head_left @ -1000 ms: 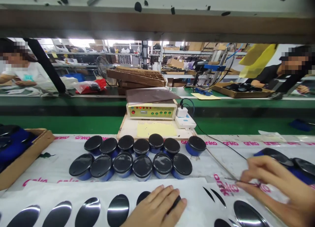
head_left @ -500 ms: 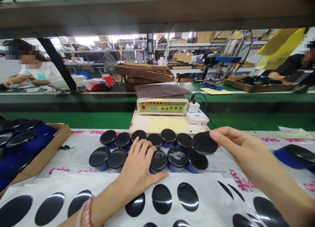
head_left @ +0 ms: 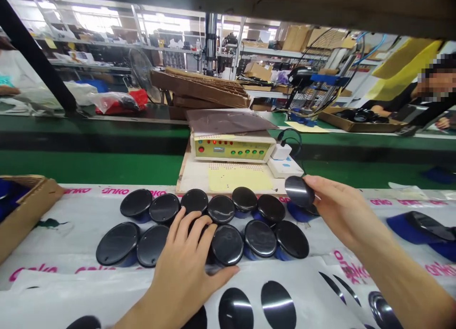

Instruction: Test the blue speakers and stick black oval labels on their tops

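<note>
Two rows of blue round pieces with shiny black tops stand in front of me, one of them a black-topped piece (head_left: 227, 245) by my left thumb. My left hand (head_left: 188, 257) rests over the rows with its fingers spread, touching the tops and hiding some of them. Between thumb and fingertips, my right hand (head_left: 342, 210) pinches a thin black round sticker (head_left: 298, 191) by its right edge. The sticker is tilted above a blue piece (head_left: 297, 211) at the right end of the back row. Below lies a white sheet (head_left: 306, 276) with black round stickers (head_left: 278, 304).
Behind the rows, a control box (head_left: 231, 149) stands on a board beside a white power strip (head_left: 285, 167). A cardboard box (head_left: 32, 215) is at left, and more blue pieces (head_left: 420, 227) lie at right. Across the green belt (head_left: 124, 169), a person (head_left: 395, 98) is partly visible.
My view has moved closer and tilted. The right hand has lifted the black sticker slightly, tipping it so light catches it and uncovering the blue piece beneath. My left hand stays on the rows.
</note>
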`<state>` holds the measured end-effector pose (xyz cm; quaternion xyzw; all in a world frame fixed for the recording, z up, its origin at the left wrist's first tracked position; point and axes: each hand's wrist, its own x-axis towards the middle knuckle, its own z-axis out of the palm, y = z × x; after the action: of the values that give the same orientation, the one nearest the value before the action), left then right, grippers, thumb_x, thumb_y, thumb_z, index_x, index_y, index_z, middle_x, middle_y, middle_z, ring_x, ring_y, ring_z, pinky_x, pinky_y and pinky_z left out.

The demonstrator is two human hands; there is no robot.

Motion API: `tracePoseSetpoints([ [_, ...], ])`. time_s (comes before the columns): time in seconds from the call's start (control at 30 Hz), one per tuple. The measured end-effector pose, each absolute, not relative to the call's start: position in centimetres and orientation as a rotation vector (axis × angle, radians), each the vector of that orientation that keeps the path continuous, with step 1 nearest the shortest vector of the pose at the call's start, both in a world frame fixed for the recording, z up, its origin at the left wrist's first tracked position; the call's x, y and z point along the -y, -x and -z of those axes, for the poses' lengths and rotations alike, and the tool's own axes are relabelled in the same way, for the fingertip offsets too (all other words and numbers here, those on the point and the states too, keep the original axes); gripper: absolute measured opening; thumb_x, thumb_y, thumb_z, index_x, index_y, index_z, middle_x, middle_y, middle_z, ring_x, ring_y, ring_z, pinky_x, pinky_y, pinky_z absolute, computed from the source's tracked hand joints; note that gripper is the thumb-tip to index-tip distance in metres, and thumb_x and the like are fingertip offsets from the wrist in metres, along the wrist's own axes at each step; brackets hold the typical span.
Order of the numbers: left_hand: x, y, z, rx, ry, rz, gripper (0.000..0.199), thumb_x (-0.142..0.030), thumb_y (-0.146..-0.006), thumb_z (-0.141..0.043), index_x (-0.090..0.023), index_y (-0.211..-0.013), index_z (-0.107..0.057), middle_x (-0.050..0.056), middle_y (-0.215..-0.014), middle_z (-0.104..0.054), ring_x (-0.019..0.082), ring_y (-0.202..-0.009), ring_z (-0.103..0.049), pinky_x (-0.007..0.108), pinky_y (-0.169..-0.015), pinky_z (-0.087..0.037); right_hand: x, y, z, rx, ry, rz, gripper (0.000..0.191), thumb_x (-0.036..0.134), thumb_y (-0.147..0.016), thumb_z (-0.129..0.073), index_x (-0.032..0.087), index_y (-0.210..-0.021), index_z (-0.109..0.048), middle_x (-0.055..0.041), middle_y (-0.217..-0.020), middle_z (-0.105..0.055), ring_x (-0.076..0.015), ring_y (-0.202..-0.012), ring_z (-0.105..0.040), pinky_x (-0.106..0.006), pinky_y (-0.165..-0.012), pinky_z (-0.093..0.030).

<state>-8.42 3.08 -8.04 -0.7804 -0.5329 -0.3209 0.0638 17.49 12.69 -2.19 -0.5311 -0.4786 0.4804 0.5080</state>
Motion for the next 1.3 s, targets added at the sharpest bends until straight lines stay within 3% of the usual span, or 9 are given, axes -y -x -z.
tracePoseSetpoints([
  [0.2, -2.7, 8.6, 7.7, 1.530, 2.353, 0.861, 0.050, -0.040, -0.072, -0.068, -0.013, -0.111, -0.054, 0.011, -0.110, -0.058, 0.030, -0.111, -0.049, 0.054, -0.105, -0.032, -9.3, -19.4, 5.6, 1.130, 1.420, -1.178, 0.033, 0.050, -0.067, -0.072, 0.020, -0.061, -0.059, -0.0009, -0.074, -0.054, -0.0175, -0.074, -0.051, -0.028, -0.066, -0.043],
  [0.3, -2.8, 7.4, 6.9, 1.373, 2.396, 0.757, 0.054, -0.047, -0.073, -0.063, -0.012, -0.113, -0.054, 0.013, -0.115, -0.056, 0.032, -0.115, -0.046, 0.051, -0.104, -0.034, -7.9, -19.1, 7.1, 1.159, 1.376, -1.126, 0.036, 0.050, -0.072, -0.068, 0.020, -0.059, -0.054, -0.0013, -0.083, -0.051, -0.0184, -0.082, -0.052, -0.028, -0.070, -0.042],
  [0.43, -4.3, 4.0, 6.2, 1.262, 2.519, 0.732, 0.057, -0.057, -0.074, -0.061, -0.014, -0.112, -0.057, 0.010, -0.112, -0.059, 0.030, -0.114, -0.048, 0.049, -0.104, -0.036, -7.2, -18.8, 8.5, 1.140, 1.334, -1.203, 0.030, 0.048, -0.078, -0.064, 0.021, -0.069, -0.055, -0.0020, -0.089, -0.051, -0.0219, -0.096, -0.054, -0.031, -0.080, -0.041],
  [0.77, -6.3, -0.4, 6.8, 1.394, 2.574, 0.741, 0.055, -0.064, -0.077, -0.056, -0.015, -0.102, -0.062, 0.007, -0.097, -0.062, 0.028, -0.103, -0.053, 0.053, -0.103, -0.036, -7.0, -19.0, 9.0, 1.106, 1.292, -1.245, 0.029, 0.044, -0.081, -0.063, 0.021, -0.065, -0.053, -0.0024, -0.091, -0.050, -0.0232, -0.102, -0.054, -0.033, -0.091, -0.040],
  [1.03, -6.2, -1.2, 7.2, 1.404, 2.565, 0.708, 0.041, -0.049, -0.087, -0.053, -0.012, -0.100, -0.063, 0.008, -0.096, -0.062, 0.026, -0.095, -0.057, 0.050, -0.099, -0.041, -6.9, -18.9, 8.9, 1.121, 1.294, -1.248, 0.027, 0.041, -0.082, -0.062, 0.021, -0.066, -0.054, -0.0024, -0.089, -0.051, -0.0221, -0.101, -0.056, -0.031, -0.088, -0.043],
  [1.3, -6.2, -1.0, 7.2, 1.387, 2.565, 0.694, 0.037, -0.046, -0.088, -0.051, -0.012, -0.099, -0.063, 0.009, -0.096, -0.062, 0.026, -0.094, -0.058, 0.048, -0.098, -0.042, -6.9, -18.9, 8.5, 1.221, 1.362, -1.153, 0.026, 0.040, -0.084, -0.060, 0.023, -0.066, -0.054, -0.0025, -0.088, -0.056, -0.0202, -0.098, -0.057, -0.029, -0.084, -0.047],
])
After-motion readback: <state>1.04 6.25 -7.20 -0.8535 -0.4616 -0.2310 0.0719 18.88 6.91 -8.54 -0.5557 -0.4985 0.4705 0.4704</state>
